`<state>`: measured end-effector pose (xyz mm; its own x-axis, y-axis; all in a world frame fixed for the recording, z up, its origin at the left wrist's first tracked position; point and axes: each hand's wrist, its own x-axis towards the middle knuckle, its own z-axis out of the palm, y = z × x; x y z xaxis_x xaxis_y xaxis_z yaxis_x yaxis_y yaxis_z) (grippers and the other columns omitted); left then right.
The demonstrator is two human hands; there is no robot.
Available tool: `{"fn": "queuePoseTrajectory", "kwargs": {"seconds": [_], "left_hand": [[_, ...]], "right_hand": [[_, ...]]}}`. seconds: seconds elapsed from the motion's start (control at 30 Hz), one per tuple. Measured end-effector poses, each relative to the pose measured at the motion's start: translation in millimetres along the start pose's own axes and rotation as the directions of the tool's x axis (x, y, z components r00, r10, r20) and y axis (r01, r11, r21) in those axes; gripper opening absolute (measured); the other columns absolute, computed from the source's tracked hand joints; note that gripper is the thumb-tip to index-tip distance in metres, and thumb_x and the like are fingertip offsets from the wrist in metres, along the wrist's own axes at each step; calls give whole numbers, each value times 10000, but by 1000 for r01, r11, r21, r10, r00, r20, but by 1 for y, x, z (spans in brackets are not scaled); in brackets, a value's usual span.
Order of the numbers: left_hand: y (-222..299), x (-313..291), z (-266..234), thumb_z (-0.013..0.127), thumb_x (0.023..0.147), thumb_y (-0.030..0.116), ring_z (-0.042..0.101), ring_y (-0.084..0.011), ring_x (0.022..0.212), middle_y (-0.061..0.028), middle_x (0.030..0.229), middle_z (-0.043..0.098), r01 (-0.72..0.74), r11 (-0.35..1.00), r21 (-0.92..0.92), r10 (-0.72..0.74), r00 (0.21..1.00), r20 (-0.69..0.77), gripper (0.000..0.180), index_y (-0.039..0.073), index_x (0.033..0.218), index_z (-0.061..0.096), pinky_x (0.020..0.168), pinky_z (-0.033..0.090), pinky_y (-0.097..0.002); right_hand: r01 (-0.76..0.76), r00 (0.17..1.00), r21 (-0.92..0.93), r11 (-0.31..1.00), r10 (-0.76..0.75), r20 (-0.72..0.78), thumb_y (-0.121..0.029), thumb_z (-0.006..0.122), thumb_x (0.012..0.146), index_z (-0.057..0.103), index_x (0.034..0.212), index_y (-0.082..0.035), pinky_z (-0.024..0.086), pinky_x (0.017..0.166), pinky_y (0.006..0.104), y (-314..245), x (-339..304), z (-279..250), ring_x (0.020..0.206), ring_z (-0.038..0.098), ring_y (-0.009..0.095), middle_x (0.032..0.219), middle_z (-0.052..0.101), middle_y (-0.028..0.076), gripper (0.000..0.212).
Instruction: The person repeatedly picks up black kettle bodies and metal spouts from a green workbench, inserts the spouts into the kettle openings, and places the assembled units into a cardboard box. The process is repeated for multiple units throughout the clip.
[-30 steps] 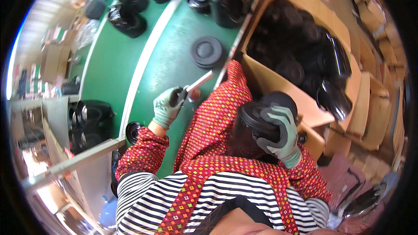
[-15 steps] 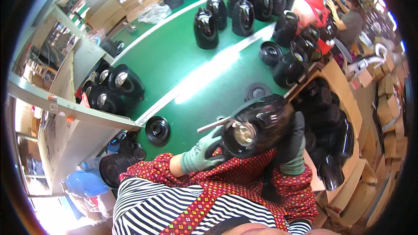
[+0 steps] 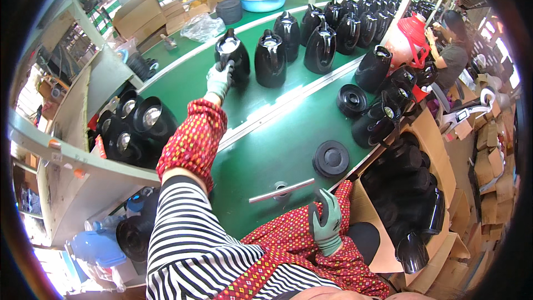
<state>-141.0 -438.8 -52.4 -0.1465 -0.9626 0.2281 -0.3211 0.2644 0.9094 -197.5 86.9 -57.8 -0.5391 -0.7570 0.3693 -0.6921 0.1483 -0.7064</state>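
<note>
My left hand [image 3: 219,80], in a grey-green glove, stretches forward over the green belt. Its fingers close on the handle side of a black vacuum jug [image 3: 232,54] standing upright with a shiny top. Just right of that jug stands another black jug [image 3: 270,61], with more in rows beyond. My right hand [image 3: 327,222], gloved with dark fingertips, hovers above my lap with thumb and fingers apart and nothing in it. In front of it a thin metal rod [image 3: 282,190] lies over a small round piece on the green surface. A black round base [image 3: 331,159] lies farther right.
A carton [image 3: 444,155] of black jug shells stands at my right. Several jugs [image 3: 150,115] lie at left by the metal frame [image 3: 111,161]. A blue basin [image 3: 261,2] stands at the back. A person [image 3: 452,50] works at far right beside a red-and-white jug [image 3: 408,39].
The black jug both hands held at my lap now stands on the far belt, left hand on it. My right hand has let go and drawn back. The rod lies in view.
</note>
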Motion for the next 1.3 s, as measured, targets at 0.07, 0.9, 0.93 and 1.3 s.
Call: {"fn": "queuePoseTrajectory", "kwargs": {"seconds": [0.07,0.9,0.93,1.3], "left_hand": [[-52,53,-7,785,945,434,679,-167,595,-53,722,689,130,983,-131,-131,991,1,387,57,1028,764,557,550,-355],[-11,-153,-231,860,801,304,690,-399,1074,-159,1268,694,-259,750,609,310,950,22,383,70,1033,664,884,559,-476],[-2,-167,-233,849,763,210,710,-393,994,-154,1275,705,-460,694,553,499,862,91,354,69,1034,671,819,578,-451],[188,-298,-164,856,782,305,755,-287,867,-167,1441,630,-885,381,-267,596,15,803,487,74,1186,711,727,610,-368]], "right_hand": [[36,999,38,999,-38,35,-50,692,908,661,1278,42,543,960,443,0,3,5,1073,681,388,1211,688,222,382],[-91,995,239,967,81,50,-80,699,959,641,1350,24,542,943,390,0,7,-1,1097,678,311,1292,669,190,409],[-38,997,206,978,24,68,-73,701,958,604,1415,14,551,925,385,-10,16,-7,1113,667,293,1329,649,185,475],[-688,697,560,461,208,686,-375,786,977,557,1476,-9,564,943,305,-75,77,-78,1118,665,155,1267,697,77,659]]}}
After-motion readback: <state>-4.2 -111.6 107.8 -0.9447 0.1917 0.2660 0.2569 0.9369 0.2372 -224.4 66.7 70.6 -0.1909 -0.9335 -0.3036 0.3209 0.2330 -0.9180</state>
